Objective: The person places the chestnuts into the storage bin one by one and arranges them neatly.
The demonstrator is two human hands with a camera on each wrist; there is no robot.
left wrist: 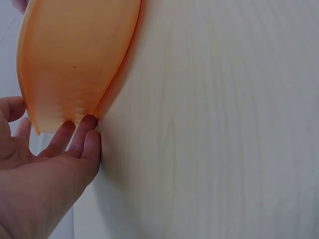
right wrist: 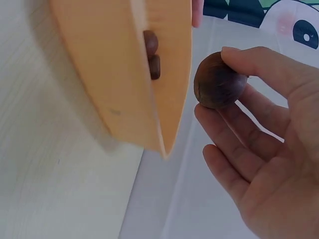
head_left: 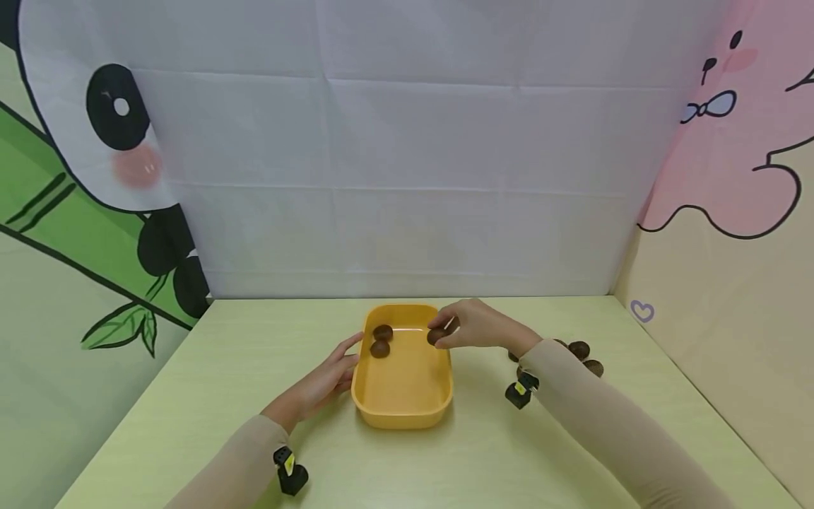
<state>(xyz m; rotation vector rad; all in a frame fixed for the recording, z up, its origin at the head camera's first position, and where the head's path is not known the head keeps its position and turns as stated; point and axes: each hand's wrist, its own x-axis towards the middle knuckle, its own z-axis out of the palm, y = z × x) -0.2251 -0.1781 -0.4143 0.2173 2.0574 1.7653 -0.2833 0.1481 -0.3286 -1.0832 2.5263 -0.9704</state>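
My right hand (head_left: 475, 325) pinches a dark brown chestnut (right wrist: 218, 82) between thumb and fingers, over the right rim of a yellow tray (head_left: 403, 392). Two more chestnuts lie inside the tray, at its far left: one (head_left: 383, 332) and, just nearer to me, another (head_left: 379, 349). On the tray's left side is my left hand (head_left: 326, 385), its fingertips against the outer wall and one digit up at the rim. Seen from the left wrist, the fingers (left wrist: 62, 139) are lightly bent along that wall.
Several chestnuts (head_left: 579, 350) lie on the table right of the tray, partly hidden by my right forearm and sleeve. A white sheet (head_left: 413, 177) hangs behind the pale wooden table (head_left: 254, 339). Walls with painted figures stand left and right.
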